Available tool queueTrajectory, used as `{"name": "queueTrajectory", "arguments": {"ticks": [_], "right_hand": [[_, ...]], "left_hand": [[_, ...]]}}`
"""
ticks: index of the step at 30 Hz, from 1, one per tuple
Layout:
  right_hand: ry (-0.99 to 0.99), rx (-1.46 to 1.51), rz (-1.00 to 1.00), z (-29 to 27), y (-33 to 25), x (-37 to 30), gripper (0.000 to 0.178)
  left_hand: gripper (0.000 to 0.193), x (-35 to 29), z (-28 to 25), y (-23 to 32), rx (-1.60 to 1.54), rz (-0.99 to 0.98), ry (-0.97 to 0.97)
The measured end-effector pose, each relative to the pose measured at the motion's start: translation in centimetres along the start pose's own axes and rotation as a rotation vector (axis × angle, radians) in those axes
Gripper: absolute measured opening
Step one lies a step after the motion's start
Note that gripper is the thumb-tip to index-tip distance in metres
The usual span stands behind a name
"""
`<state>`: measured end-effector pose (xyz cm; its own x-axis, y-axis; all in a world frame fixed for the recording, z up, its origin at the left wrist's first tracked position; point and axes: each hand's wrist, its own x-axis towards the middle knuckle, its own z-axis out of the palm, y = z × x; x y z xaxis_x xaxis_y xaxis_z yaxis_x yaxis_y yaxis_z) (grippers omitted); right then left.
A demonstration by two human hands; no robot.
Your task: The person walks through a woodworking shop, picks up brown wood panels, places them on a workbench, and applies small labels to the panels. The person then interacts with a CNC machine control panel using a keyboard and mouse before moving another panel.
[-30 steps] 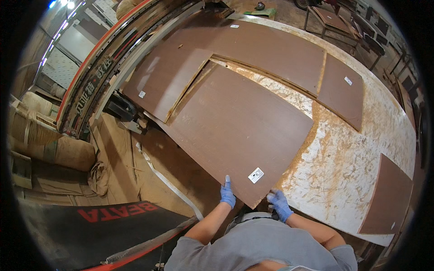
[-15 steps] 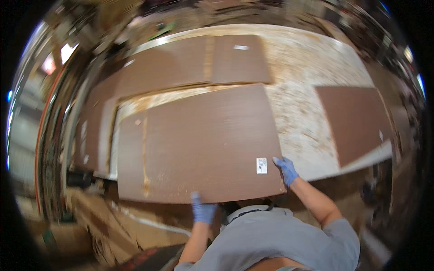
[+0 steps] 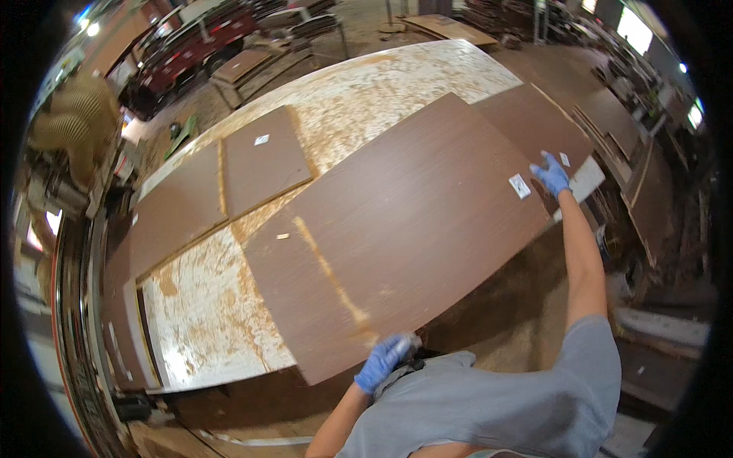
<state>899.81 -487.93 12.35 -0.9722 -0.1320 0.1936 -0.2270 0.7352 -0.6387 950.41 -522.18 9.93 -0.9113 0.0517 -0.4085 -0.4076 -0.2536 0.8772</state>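
A large brown wood-grain panel (image 3: 405, 214) with a white label lies askew, overlapping a smaller brown panel (image 3: 527, 114) at the right. Sawdust streaks its left part, beside a small pale chip (image 3: 283, 236). My left hand (image 3: 385, 362), in a blue glove with greyed fingertips, is closed at the panel's near edge; whether it grips that edge or something else is hidden. Just off the panel's right edge, my right hand (image 3: 551, 174), also gloved, is open with its fingers spread over the smaller panel, near the large panel's label.
The white tabletop (image 3: 198, 313) is strewn with sawdust. More brown panels (image 3: 263, 160) lie along its far left side, one with a label. A ribbed hose (image 3: 72, 126) stands at the far left, and a long rail (image 3: 69, 305) runs down the left. Stacked boards (image 3: 611, 145) stand beyond the right end.
The large panel has shifted right and turned, its right end now over the smaller panel. My right hand has left its edge and opened. The view has swung round.
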Motion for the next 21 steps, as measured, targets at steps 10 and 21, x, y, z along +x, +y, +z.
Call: {"name": "queueTrajectory", "arguments": {"ticks": [10,21], "right_hand": [[-0.261,-0.418,0.281,8.8,2.6,-15.7,0.071],[0.407,0.843,0.763,10.8,12.9,-12.7,0.067]], "left_hand": [[0.086,9.2,-12.4,-7.2,0.603,0.166,0.885],[0.075,20.8,-4.8,-6.7,0.578,0.221,0.977]]}}
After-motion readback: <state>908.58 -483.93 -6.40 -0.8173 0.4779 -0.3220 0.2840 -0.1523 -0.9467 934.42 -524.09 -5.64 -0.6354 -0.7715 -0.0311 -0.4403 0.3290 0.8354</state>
